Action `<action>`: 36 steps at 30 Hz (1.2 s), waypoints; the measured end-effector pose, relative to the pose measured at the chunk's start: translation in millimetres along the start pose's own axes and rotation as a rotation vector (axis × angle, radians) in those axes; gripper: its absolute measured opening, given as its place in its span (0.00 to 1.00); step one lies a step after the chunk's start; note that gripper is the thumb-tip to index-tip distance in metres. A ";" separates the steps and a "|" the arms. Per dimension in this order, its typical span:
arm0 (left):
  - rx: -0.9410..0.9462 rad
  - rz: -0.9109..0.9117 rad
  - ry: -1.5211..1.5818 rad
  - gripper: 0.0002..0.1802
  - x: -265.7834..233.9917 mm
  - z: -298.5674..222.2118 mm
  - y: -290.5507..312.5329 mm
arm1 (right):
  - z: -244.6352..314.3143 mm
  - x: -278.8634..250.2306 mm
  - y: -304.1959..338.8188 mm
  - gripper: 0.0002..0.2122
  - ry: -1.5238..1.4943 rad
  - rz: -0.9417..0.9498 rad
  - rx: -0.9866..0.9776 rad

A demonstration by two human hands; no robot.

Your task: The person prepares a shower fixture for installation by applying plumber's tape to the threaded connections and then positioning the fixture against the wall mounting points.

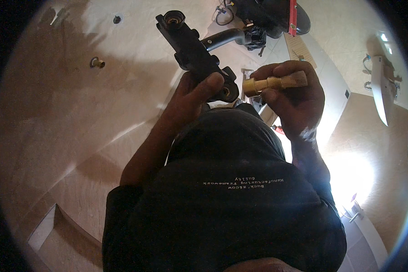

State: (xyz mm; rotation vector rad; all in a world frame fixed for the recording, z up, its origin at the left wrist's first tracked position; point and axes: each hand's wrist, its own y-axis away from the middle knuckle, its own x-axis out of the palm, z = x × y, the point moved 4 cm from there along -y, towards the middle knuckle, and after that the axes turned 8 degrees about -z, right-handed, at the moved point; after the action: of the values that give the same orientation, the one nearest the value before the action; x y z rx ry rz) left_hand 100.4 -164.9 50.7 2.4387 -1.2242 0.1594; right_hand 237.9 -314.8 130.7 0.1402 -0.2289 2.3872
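Observation:
My left hand (192,97) is closed around the lower end of a black mixer tap (192,47), thumb across its body. The tap is tilted, with a round socket showing brass inside at each end and a curved black spout (224,38) reaching right. My right hand (299,97) pinches a brass threaded fitting (274,83) between thumb and fingers. The fitting lies about level, its wide collar toward the tap's lower socket and a small gap apart from it.
On the beige wall at left are a brass pipe stub (97,63) and a dark wall outlet (117,19). A red spirit level (293,18) and black items lie at the top. A white basin (381,90) is at right, above a bright lamp (349,181). A recessed niche (54,226) is at lower left.

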 end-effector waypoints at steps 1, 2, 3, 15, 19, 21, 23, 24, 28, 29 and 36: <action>-0.055 0.062 0.002 0.35 -0.8 -1.6 1.9 | 2.4 3.9 0.2 0.16 0.109 0.036 -0.071; -0.057 0.060 0.009 0.35 1.1 -5.8 3.9 | 0.7 6.1 -0.1 0.16 0.113 0.039 -0.066; -0.085 0.010 -0.001 0.35 3.0 -9.5 7.2 | -1.1 8.7 -0.5 0.16 0.105 0.051 -0.087; 0.015 0.019 -0.298 0.31 -14.2 -2.6 6.8 | -24.7 14.6 -8.7 0.14 0.320 0.153 -0.082; -0.138 0.024 -0.505 0.38 -26.8 15.4 1.9 | -27.8 17.7 -9.6 0.15 0.328 0.233 -0.040; -0.117 0.018 -0.517 0.40 -24.9 10.8 3.0 | -29.2 17.5 -10.4 0.15 0.306 0.232 -0.014; -0.096 0.012 -0.530 0.41 -24.5 9.5 2.8 | -31.0 18.0 -10.9 0.15 0.284 0.231 0.013; -0.131 0.014 -0.516 0.41 -25.3 11.9 1.9 | -32.9 17.4 -11.7 0.15 0.283 0.196 0.042; -0.153 0.014 -0.439 0.39 -29.1 28.3 -5.4 | -37.6 21.6 -14.3 0.19 0.197 0.062 0.150; -0.145 0.020 -0.444 0.39 -24.6 21.8 -5.2 | -40.9 20.7 -16.1 0.19 0.197 0.055 0.140; -0.276 -0.057 -0.318 0.39 -10.8 6.4 -4.7 | -52.3 28.4 -24.0 0.31 -0.098 0.035 0.218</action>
State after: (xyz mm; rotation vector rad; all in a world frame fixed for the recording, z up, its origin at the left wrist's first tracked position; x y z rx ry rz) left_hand 97.1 -156.9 40.5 2.3076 -1.2079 -0.4025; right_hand 231.5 -268.0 87.2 0.3583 -0.0156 2.4376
